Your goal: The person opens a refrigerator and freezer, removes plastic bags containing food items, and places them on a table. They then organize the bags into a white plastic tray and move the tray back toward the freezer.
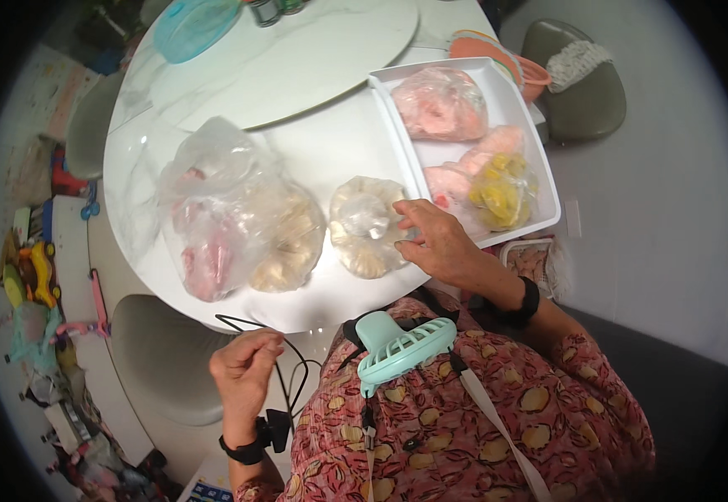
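Observation:
My right hand reaches in from the right, with its spread fingers at the edge of a round clear plastic bag of pale food pieces. Nothing shows in its grasp, though touch is hard to judge. Held off the table's near edge, my left hand has its fingertips drawn together, with nothing visible in them. A similar bag of pale pieces lies to the left, partly under a clear plastic bag of pink raw meat. At the right, a white tray holds bagged pink meat, more pink meat and a bag of yellow pieces.
The white table carries a raised round turntable with a blue lid or dish and jars. Grey chairs stand around it. A mint-green portable fan hangs at my chest. A black cable dangles beside my left hand.

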Available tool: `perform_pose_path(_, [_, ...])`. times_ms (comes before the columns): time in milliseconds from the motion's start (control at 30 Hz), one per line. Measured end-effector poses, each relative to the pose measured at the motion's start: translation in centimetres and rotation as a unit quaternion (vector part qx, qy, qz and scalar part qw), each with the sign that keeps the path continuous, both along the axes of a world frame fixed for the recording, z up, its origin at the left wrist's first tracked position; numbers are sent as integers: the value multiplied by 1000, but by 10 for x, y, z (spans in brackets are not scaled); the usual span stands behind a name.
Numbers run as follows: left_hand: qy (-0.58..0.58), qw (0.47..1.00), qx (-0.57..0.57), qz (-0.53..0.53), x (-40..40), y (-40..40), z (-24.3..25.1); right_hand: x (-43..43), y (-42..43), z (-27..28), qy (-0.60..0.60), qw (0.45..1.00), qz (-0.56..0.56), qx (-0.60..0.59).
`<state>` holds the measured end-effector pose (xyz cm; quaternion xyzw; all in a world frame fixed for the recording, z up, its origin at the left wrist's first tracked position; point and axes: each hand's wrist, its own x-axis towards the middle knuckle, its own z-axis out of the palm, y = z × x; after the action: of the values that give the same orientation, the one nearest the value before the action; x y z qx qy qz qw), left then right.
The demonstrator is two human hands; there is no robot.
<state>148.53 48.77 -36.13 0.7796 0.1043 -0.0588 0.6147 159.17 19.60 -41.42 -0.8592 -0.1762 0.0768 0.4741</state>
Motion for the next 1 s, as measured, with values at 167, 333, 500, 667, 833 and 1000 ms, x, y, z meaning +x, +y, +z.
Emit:
perform_pose_path(167, [38,997,-12,67,-28,42,3,4,23,-2,38,997,-5,-64])
perform_pose_path(333, [105,990,70,65,-48,42,-48,6,32,-29,2,997,-28,-74])
perform_pose_path(500, [36,994,67,72,-21,23,-91,13,50,-40,7,991,-73,-109])
perform_pose_path(667, [-4,983,184,22,19,2,-88,17,52,-49,-22,989,-91,-117])
perform_pose_path(833, [-207,917,341,-2,61,23,-83,12,50,-31,-10,989,-99,-106])
perform_pose_path(1000, [-149,950,219,164,53,73,-88,4,61,23,-181,979,-85,32])
